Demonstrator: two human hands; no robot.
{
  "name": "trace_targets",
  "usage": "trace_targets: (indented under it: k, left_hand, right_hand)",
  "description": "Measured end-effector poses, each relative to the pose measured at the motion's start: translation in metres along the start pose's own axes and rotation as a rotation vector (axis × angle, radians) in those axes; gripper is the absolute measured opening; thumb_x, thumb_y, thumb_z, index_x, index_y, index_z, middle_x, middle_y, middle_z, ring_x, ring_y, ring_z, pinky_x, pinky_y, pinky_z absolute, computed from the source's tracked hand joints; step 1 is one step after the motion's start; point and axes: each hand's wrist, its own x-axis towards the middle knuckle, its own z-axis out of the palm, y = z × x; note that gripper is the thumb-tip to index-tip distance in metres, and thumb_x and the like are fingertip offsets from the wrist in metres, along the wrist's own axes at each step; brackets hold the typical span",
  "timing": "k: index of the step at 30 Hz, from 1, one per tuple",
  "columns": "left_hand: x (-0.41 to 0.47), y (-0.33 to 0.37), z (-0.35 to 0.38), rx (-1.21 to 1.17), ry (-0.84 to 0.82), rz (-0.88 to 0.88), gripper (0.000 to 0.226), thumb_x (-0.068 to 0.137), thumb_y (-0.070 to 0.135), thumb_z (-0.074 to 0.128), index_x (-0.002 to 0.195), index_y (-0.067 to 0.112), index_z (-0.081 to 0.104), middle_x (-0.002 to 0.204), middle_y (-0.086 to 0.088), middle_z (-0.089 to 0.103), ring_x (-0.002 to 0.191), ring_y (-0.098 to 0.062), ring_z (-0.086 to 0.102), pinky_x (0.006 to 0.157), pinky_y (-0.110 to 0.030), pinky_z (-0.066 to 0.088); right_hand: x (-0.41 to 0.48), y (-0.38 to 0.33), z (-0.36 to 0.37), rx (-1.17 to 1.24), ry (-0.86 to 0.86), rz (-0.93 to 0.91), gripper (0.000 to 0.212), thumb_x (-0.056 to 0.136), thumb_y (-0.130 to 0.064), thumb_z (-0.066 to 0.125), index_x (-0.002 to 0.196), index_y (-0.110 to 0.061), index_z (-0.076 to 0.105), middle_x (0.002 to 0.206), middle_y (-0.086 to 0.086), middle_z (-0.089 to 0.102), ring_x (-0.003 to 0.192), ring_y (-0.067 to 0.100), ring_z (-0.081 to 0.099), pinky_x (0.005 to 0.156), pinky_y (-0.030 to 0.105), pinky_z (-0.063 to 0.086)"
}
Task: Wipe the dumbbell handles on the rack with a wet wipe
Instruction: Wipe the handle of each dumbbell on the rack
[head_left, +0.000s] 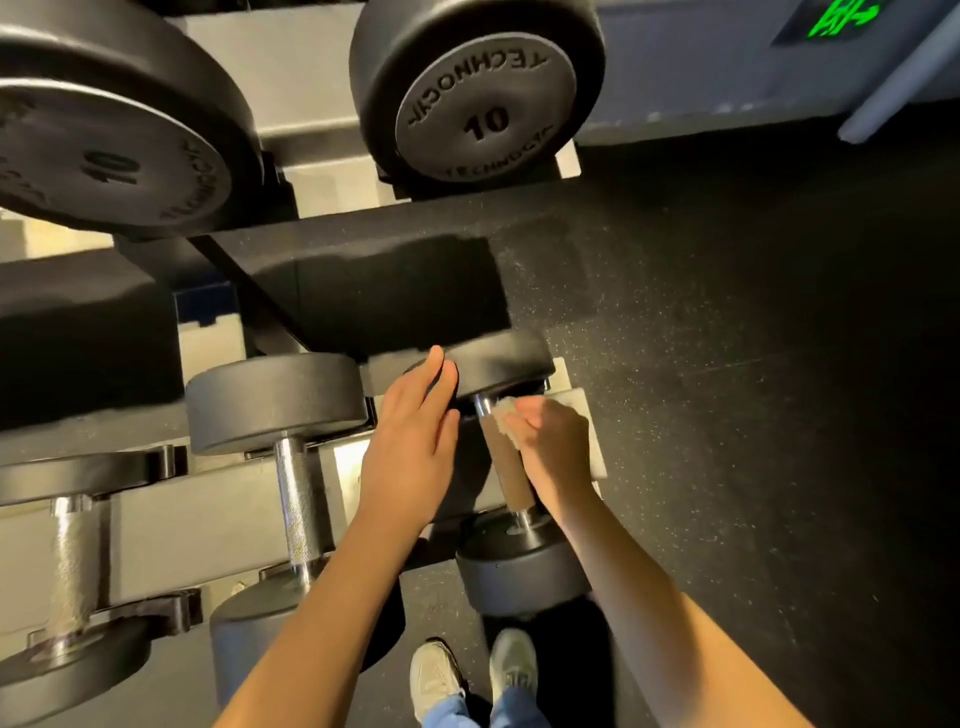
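Fingers (525, 411) of right hand (553, 441) pinch wet wipe (503, 422) on handle (508, 473); left hand (410, 441) flat against dumbbell (498, 358).

Single head cam, wide-angle, looks steeply down from standing height; close over lower rack (156, 499), floor (753, 389), own shoes (511, 662).

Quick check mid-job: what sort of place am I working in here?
Most likely a gym's free-weights area: round black rubber dumbbells stamped 10, a tiered grey metal rack, speckled black rubber flooring.
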Motion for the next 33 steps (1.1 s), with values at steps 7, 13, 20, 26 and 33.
trace_targets:
  k: [7, 13, 20, 26, 33]
  left_hand:
    - [-0.002, -0.006, 0.006, -0.053, 0.046, 0.018, 0.049, 0.098, 0.017, 0.048, 0.145, 0.018, 0.036, 0.153, 0.004, 0.030, 0.136, -0.011, 0.025, 0.103, 0.000, 0.005]
    - [-0.003, -0.003, 0.006, -0.059, 0.033, -0.003, 0.049, 0.098, 0.018, 0.047, 0.145, 0.019, 0.034, 0.154, 0.005, 0.028, 0.138, -0.011, 0.024, 0.110, -0.019, 0.015]
    - [-0.002, -0.003, 0.007, -0.058, 0.036, -0.004, 0.050, 0.098, 0.018, 0.048, 0.146, 0.019, 0.033, 0.154, 0.005, 0.027, 0.139, -0.013, 0.024, 0.110, -0.020, 0.015]
    - [-0.004, -0.003, 0.008, -0.067, 0.032, -0.004, 0.051, 0.098, 0.018, 0.047, 0.147, 0.018, 0.033, 0.155, 0.005, 0.026, 0.140, -0.013, 0.022, 0.110, -0.020, 0.014]
    - [-0.006, -0.009, 0.012, -0.081, 0.041, 0.022, 0.051, 0.098, 0.015, 0.048, 0.147, 0.016, 0.033, 0.156, 0.004, 0.023, 0.142, -0.009, 0.017, 0.109, -0.010, 0.006]
  right_hand:
    - [-0.016, 0.023, -0.013, -0.119, -0.140, 0.035, 0.018, 0.088, -0.018, 0.067, 0.073, -0.010, 0.070, 0.056, -0.007, 0.061, 0.049, 0.000, 0.053, 0.052, 0.007, 0.038]
    - [-0.004, 0.000, -0.008, 0.048, -0.153, 0.201, 0.013, 0.093, -0.010, 0.057, 0.083, -0.005, 0.063, 0.070, 0.002, 0.061, 0.053, -0.001, 0.059, 0.054, 0.009, 0.047]
    - [-0.005, 0.009, 0.002, -0.111, -0.121, 0.113, 0.013, 0.092, -0.018, 0.057, 0.080, -0.013, 0.060, 0.076, -0.002, 0.063, 0.070, 0.010, 0.063, 0.067, 0.018, 0.050]
    - [-0.016, 0.013, -0.012, -0.113, -0.189, 0.083, 0.018, 0.088, -0.008, 0.065, 0.070, -0.012, 0.061, 0.069, -0.005, 0.063, 0.065, 0.005, 0.062, 0.064, 0.016, 0.053]
    - [-0.002, -0.004, -0.003, -0.156, -0.099, 0.080, 0.014, 0.086, -0.012, 0.058, 0.073, -0.011, 0.061, 0.069, -0.002, 0.059, 0.065, 0.010, 0.056, 0.064, 0.021, 0.045]
